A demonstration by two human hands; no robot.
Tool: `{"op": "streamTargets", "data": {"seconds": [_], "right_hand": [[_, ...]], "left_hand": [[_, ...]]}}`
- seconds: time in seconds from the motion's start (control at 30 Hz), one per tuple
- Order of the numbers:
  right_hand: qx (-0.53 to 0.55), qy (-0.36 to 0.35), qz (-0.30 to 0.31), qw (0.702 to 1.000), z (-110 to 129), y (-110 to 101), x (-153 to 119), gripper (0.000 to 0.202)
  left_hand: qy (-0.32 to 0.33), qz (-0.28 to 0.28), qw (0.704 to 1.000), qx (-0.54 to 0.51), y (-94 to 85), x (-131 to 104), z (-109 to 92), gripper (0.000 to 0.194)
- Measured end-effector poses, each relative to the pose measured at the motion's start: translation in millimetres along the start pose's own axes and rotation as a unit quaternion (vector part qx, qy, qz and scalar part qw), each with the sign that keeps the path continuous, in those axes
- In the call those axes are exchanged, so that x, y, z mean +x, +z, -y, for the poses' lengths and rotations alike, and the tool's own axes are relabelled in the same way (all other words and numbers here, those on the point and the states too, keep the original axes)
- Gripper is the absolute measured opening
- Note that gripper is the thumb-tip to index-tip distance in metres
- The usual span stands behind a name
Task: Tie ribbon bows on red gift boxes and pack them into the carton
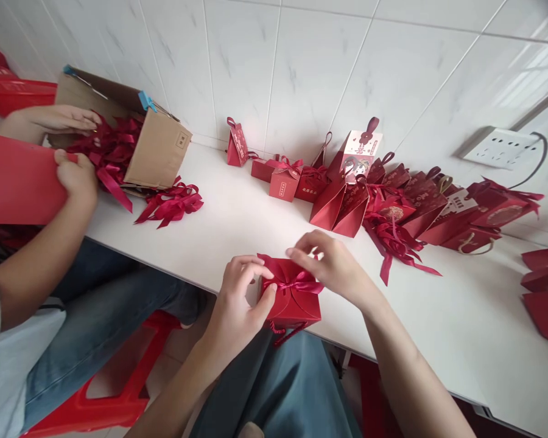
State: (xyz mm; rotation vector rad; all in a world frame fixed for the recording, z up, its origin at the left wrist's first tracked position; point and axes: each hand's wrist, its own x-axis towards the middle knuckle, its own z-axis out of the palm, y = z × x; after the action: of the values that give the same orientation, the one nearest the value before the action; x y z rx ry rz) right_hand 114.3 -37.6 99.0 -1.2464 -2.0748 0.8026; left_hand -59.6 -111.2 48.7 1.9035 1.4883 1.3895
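Observation:
A red gift box [295, 307] sits at the table's front edge, just above my lap. Across its top lies a tied dark-pink ribbon bow [296, 283], and a red twisted cord hangs from its front. My left hand [244, 289] is at the box's left side, thumb and index finger closed around the bow's left end. Over the far right corner of the box hovers my right hand [331, 264], its fingers bent and apart, with nothing visible in them.
On the left a person's hands [77, 173] hold a red sheet and reach into a cardboard box [158, 152] of ribbons. Loose ribbon bows [171, 204] lie beside it. Several red gift boxes [340, 207] line the wall, below a power strip [502, 148]. More red boxes [545, 295] stand far right.

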Motion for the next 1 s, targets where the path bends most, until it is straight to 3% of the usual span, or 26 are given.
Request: {"op": "streamTargets", "data": {"seconds": [0.07,0.13,0.23,0.37,0.7,0.77,0.9,0.93,1.0], "right_hand": [[-0.035,0.003,0.092,0.995,8.8,6.8,13.8,0.036],[-0.036,0.027,0.144,0.989,14.2,13.1,25.6,0.038],[-0.044,0.041,0.182,0.981,18.4,19.2,37.5,0.029],[-0.041,0.022,0.203,0.978,18.1,23.6,42.3,0.015],[-0.035,0.040,0.148,0.988,19.8,31.1,47.1,0.016],[-0.024,0.040,0.111,0.993,19.0,26.6,41.5,0.017],[-0.005,0.042,-0.076,0.996,9.7,6.4,3.5,0.030],[-0.014,0.051,-0.094,0.994,6.7,1.8,-9.9,0.034],[-0.030,0.072,-0.065,0.995,1.7,-3.1,-35.6,0.041]], "left_hand": [[0.037,0.005,0.998,0.050,-2.1,0.7,-2.1,0.012],[0.069,0.038,0.995,0.061,-4.7,2.5,-3.1,0.017],[0.098,0.088,0.989,0.064,-7.7,6.3,-3.6,0.022],[0.092,0.116,0.985,0.087,-8.6,9.9,-4.8,0.026],[0.071,0.129,0.985,0.091,-8.8,12.7,-7.0,0.027],[0.063,0.133,0.985,0.096,-9.8,13.2,-7.0,0.027],[0.057,0.139,0.984,0.094,-11.4,14.1,-7.2,0.027],[0.054,0.140,0.985,0.090,-11.5,14.4,-7.1,0.027],[0.049,0.141,0.986,0.080,-11.2,15.2,-6.6,0.027]]}}
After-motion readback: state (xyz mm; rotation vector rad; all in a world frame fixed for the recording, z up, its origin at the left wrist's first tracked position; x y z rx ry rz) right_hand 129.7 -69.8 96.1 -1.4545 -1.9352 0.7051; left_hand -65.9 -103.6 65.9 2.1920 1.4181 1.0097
